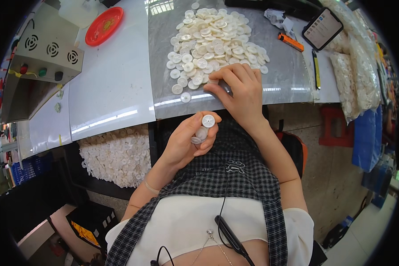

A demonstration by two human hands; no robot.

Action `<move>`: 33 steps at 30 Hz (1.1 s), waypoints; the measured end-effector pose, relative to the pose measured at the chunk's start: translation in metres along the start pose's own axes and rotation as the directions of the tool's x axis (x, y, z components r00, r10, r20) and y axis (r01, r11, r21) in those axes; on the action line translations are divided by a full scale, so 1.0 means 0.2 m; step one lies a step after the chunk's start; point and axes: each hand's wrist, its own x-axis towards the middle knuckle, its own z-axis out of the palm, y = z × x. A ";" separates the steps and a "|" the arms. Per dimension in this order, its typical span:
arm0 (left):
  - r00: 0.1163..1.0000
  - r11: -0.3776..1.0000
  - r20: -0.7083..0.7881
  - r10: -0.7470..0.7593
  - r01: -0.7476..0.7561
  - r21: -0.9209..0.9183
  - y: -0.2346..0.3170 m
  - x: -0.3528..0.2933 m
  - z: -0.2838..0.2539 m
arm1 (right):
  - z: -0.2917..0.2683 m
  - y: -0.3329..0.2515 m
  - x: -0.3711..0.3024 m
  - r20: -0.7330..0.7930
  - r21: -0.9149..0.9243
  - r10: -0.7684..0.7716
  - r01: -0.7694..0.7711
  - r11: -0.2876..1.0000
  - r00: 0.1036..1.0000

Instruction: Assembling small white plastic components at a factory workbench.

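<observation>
A loose heap of small white plastic wheels (215,40) lies on the grey table mat, some flat, some overlapping. My left hand (181,139), in front of the table edge, is curled round several of these wheels. The topmost wheel (208,120) faces up between thumb and fingers, showing a small hub in its middle. At the heap's near edge, my right hand (244,91) pinches one white wheel (213,81) between thumb and fingertips. A single wheel (185,97) lies apart from the heap, close to the table's front edge.
Left stand a grey metal box (53,51) with coloured knobs and a red plate (104,26). A phone (322,29), an orange cutter (291,42), a yellow-black knife (316,70) and filled plastic bags (346,82) lie right. Below the table, a bin holds more white pieces (117,155).
</observation>
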 end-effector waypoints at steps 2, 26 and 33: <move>1.000 1.000 0.005 0.004 -0.004 -0.003 0.00 0.00 0.01 | -0.01 0.01 0.00 -0.001 0.013 -0.006 0.006 1.000 1.000; 0.872 0.814 -0.129 0.473 -0.376 0.443 -0.02 0.01 0.07 | -0.15 -0.21 -0.16 0.658 0.753 0.281 -0.619 -0.224 0.698; 0.799 0.661 -0.086 0.595 -0.426 0.618 -0.05 0.01 0.05 | -0.11 -0.19 -0.21 0.749 0.658 0.243 -0.646 -0.388 0.617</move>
